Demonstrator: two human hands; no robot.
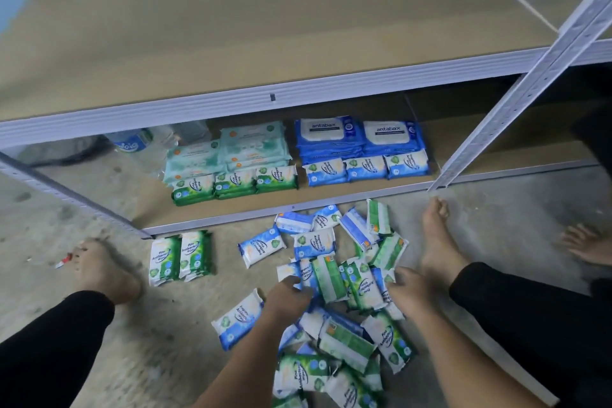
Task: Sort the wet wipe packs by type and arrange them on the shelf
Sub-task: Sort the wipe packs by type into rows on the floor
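- Reaching into a loose heap of small wet wipe packs [334, 288] on the concrete floor, a barefoot person set the left hand [288, 298] and right hand [409, 290] against either side of it. The fingers of both were bent onto the packs, but whether they gripped any could not be told.
- The packs, green and blue mixed, lay between and below the fingers. Soft, light and film-wrapped, they were probably slippery and looked best taken by the flat faces, several pressed together.
- Well left of the fingers, a sorted green stack [180, 257] stood on the floor.
- Beyond the fingertips, the bottom shelf [331, 197] held a green row [235, 184] and a blue row [367, 169]. Pale teal packs [228, 151] and larger blue packs [359, 136] sat behind them.
- Green wrappers read "Pine Antibacterial Wipes" and the larger blue ones "antabax". The first word on the small blue wrappers was too blurred to read in full.
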